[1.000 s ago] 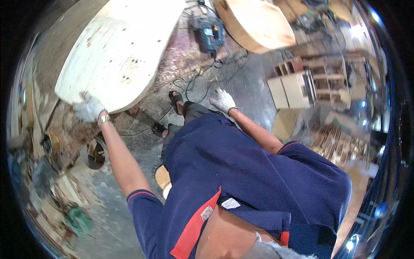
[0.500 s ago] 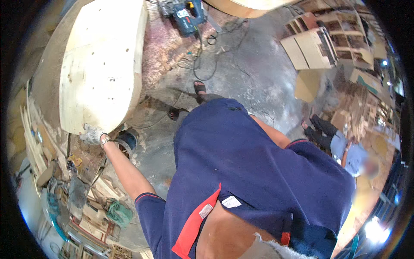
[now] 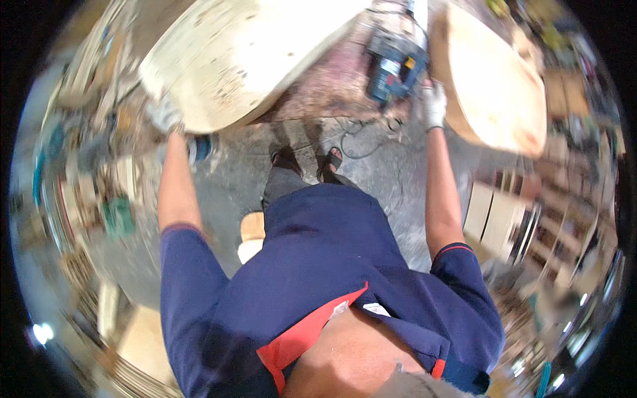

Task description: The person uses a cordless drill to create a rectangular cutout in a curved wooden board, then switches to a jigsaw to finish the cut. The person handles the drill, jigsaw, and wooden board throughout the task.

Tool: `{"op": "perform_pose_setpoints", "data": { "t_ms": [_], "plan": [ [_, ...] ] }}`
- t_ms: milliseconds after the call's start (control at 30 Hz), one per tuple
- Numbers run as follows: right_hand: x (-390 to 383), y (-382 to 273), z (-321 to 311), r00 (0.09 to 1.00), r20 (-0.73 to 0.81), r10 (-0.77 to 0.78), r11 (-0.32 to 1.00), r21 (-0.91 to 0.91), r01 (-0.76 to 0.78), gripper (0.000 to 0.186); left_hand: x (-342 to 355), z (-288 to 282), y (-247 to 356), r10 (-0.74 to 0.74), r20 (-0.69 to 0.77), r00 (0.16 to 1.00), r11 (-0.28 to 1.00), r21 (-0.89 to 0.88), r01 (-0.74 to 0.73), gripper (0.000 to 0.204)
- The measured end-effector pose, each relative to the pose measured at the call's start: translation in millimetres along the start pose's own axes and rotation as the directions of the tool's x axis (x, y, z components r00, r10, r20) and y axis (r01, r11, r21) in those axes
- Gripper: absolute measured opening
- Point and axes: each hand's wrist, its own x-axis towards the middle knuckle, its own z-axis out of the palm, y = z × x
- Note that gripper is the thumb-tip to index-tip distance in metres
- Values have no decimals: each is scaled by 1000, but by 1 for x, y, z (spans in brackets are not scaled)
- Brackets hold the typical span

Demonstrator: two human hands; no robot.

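Head view shows your left hand (image 3: 164,117), gloved, closed on the lower left edge of the pale wooden panel (image 3: 245,60), and your right hand (image 3: 434,103), also gloved, pressed against the left edge of the brown rounded board (image 3: 494,86); how far those fingers curl I cannot tell. Keep both grips firm and your sandalled feet (image 3: 305,162) clear of the cable on the concrete floor (image 3: 391,179). The pale panel's long axis runs from lower left to upper right, tilted; the blue power saw (image 3: 395,63) lies between the boards.
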Motion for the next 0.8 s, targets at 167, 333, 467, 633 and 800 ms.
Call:
{"op": "perform_pose_setpoints", "data": {
  "t_ms": [167,333,467,633,800],
  "plan": [
    [96,20,38,934,161,318,875,330,-354,30,-15,11,-28,641,233,732,-122,972,-203,66],
    [115,11,41,764,481,430,694,365,-621,21,-54,59,-35,666,243,705,-233,966,-113,71],
    [87,-9,27,663,622,417,631,327,-704,42,-77,84,-39,666,242,706,-280,958,-65,72],
    [17,-38,49,668,744,31,253,640,-725,50,-86,95,-42,640,216,737,-278,960,-39,71],
    [-22,-100,81,806,483,342,206,799,-566,19,-90,99,-41,628,221,746,-275,960,-52,70]
  ]
}}
